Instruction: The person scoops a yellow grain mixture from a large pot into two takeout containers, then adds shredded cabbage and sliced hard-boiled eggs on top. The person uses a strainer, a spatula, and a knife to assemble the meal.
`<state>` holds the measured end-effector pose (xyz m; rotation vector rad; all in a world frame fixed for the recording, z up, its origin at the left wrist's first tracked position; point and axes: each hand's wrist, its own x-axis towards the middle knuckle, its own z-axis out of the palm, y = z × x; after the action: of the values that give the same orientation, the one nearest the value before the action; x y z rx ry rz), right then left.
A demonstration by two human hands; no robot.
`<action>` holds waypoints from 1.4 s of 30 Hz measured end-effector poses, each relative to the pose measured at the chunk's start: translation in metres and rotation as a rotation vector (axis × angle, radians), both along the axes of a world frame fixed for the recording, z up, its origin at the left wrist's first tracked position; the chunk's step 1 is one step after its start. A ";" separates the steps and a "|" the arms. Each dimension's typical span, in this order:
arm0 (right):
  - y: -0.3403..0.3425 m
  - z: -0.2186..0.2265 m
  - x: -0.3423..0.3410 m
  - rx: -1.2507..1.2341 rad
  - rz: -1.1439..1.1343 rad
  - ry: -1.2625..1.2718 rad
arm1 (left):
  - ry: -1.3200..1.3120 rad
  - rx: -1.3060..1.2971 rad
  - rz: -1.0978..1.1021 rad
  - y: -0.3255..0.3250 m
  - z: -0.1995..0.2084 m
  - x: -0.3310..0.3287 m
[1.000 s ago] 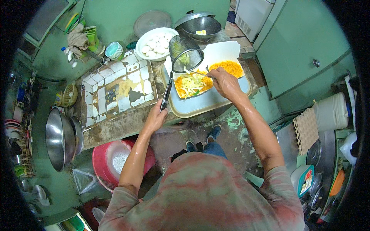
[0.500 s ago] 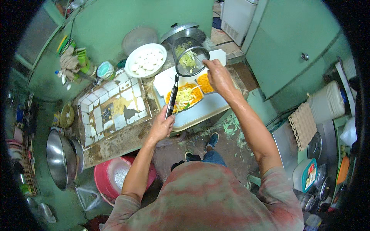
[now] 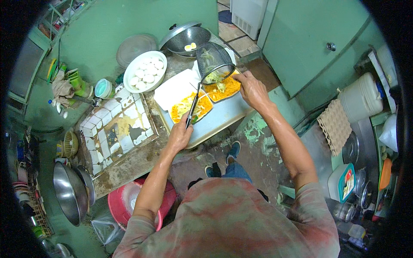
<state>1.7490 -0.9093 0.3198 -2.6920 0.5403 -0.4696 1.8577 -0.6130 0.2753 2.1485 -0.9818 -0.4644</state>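
Note:
My left hand [image 3: 179, 135] is closed round the black handle of a mesh strainer [image 3: 209, 56]. The strainer is tilted, its mouth facing down over the right-hand takeaway box of orange noodles [image 3: 227, 87]. Pale shredded cabbage [image 3: 213, 78] lies at its lower rim, some of it on those noodles. Fingers pinched, my right hand [image 3: 254, 89] is at the strainer's right rim; what it holds is too small to make out. To the left, another box of orange noodles [image 3: 202, 104] has cabbage strewn on top. Both boxes, white lids raised, stand on a pale tray [image 3: 215, 124].
A white bowl of peeled eggs [image 3: 138, 87] stands behind and left of the boxes. Farther back, a dark wok [image 3: 175, 44] holds egg halves. A tiled sink [image 3: 103, 148] lies left; a red tub [image 3: 117, 205] is below the counter. An egg tray [image 3: 337, 124] leans at right.
The strainer has tipped over the right-hand box, and cabbage has dropped onto its noodles. My right hand has stayed by the rim. The view has shifted, bringing the egg halves in the wok into sight.

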 end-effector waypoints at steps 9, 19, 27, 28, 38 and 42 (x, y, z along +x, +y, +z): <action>-0.010 -0.039 0.015 0.013 0.008 -0.070 | -0.054 0.052 -0.053 -0.023 -0.009 0.007; -0.027 -0.034 -0.006 0.042 -0.063 -0.141 | -0.177 0.088 -0.037 -0.028 -0.015 0.019; -0.016 -0.046 -0.011 0.054 -0.044 0.023 | -0.120 0.062 -0.006 -0.033 -0.009 0.019; -0.017 -0.042 -0.020 0.055 -0.043 0.044 | -0.138 0.070 0.009 -0.034 -0.010 0.022; -0.011 -0.027 -0.031 0.167 -0.059 -0.247 | -0.170 0.059 0.022 -0.031 -0.020 0.019; -0.012 -0.035 -0.038 0.175 -0.105 -0.281 | -0.213 0.077 0.014 -0.029 -0.021 0.017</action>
<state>1.7115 -0.9210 0.2852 -2.3875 0.6112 -0.7768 1.8742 -0.6419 0.2541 2.3081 -1.0799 -0.2737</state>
